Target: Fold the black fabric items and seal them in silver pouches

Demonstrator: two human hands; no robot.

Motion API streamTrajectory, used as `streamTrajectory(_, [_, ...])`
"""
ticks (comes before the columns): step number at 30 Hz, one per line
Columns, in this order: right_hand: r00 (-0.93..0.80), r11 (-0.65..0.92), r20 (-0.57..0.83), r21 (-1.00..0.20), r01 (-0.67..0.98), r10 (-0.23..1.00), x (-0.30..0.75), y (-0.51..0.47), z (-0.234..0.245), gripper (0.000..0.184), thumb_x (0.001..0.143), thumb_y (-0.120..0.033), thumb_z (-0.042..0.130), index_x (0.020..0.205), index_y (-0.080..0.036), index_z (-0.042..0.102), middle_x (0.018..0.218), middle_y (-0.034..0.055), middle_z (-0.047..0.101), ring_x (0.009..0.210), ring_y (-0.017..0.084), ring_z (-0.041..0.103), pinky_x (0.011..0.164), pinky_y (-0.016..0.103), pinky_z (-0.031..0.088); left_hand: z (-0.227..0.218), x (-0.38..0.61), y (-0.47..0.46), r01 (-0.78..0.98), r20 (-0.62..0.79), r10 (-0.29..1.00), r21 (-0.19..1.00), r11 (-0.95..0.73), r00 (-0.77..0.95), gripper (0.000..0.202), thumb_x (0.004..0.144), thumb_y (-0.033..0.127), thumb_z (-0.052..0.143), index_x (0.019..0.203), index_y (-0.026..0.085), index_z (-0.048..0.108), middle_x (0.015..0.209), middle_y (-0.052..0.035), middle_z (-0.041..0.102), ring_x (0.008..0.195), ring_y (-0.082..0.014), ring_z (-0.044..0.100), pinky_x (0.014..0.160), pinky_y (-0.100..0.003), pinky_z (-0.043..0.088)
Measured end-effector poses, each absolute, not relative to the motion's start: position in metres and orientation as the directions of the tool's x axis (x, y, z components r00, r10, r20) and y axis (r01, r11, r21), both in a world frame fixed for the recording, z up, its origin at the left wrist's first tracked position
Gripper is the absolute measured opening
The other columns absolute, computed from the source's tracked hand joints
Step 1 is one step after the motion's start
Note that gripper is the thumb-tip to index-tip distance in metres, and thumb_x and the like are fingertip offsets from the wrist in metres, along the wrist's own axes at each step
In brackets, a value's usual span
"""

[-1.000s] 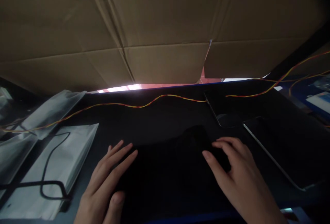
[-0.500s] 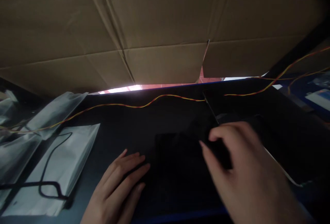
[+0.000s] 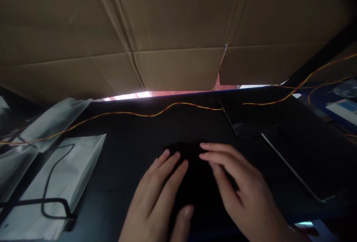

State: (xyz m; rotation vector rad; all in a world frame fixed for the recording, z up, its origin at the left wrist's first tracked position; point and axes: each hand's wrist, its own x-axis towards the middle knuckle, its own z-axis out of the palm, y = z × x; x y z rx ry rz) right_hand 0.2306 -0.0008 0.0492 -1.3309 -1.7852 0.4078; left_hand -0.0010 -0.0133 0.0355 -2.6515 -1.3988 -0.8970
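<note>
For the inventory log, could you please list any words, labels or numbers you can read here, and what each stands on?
None can be read.
The cardboard and silver bags show no print.
The blue and white item at far right may bear a label, but it is too blurred.
The black item under the left hand and right hand shows no marking in this dim light.

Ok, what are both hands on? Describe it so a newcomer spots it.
Under the big cardboard box, on the dark table, look at the near middle. A flat black piece lies there beneath the left hand and right hand. Unlike the silvery bags to its left and the shiny-edged slabs to its right, it is matte and barely stands out.
</note>
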Motion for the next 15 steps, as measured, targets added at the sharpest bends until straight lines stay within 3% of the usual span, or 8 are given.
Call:
streamTrajectory(3, [-0.270,0.472,0.412,-0.542,0.695,0.870,0.222,-0.007,0.026,0.042,0.113,-0.017,0.048,0.153,-0.023,0.060,0.160,0.0044,0.066,0.153,0.020,0.058,0.126,0.042,0.051,0.021,0.020,0.000,0.798,0.408,0.737,0.033,-0.602,0.539,0.063,0.115,0.034,0.040,0.171,0.005,0.034,0.172,-0.0197,0.050,0.161,-0.0403,0.046,0.116,-0.059,0.059])
streamTrajectory(7, [-0.503,0.571,0.272,-0.366,0.735,0.820,0.217,-0.014,0.012,0.069,0.116,-0.045,0.052,0.173,-0.011,0.033,0.178,0.0097,0.038,0.167,0.032,0.034,0.131,0.061,0.040,-0.005,0.011,0.004,0.785,0.375,0.707,-0.106,-0.610,0.599,0.066,0.112,0.025,0.037,0.174,0.005,0.024,0.174,-0.0222,0.046,0.163,-0.0419,0.041,0.113,-0.061,0.060])
streamTrajectory(11, [-0.515,0.545,0.187,-0.375,0.750,0.837,0.228,-0.016,0.026,0.062,0.116,-0.035,0.051,0.173,-0.014,0.036,0.179,0.0051,0.034,0.167,0.028,0.032,0.133,0.057,0.036,0.003,-0.004,0.006,0.742,0.356,0.672,-0.101,-0.663,0.649,0.070,0.109,0.020,0.041,0.175,0.007,0.023,0.176,-0.0197,0.043,0.165,-0.0387,0.038,0.118,-0.058,0.056])
streamTrajectory(15, [-0.400,0.496,0.293,-0.490,0.717,0.868,0.236,-0.010,0.047,0.053,0.119,-0.035,0.042,0.169,-0.016,0.043,0.176,0.0030,0.042,0.167,0.021,0.034,0.135,0.050,0.034,0.020,0.000,0.007,0.745,0.393,0.689,0.015,-0.667,0.609,0.071,0.109,0.017,0.041,0.177,0.014,0.023,0.179,-0.0136,0.039,0.167,-0.0335,0.033,0.128,-0.058,0.043])
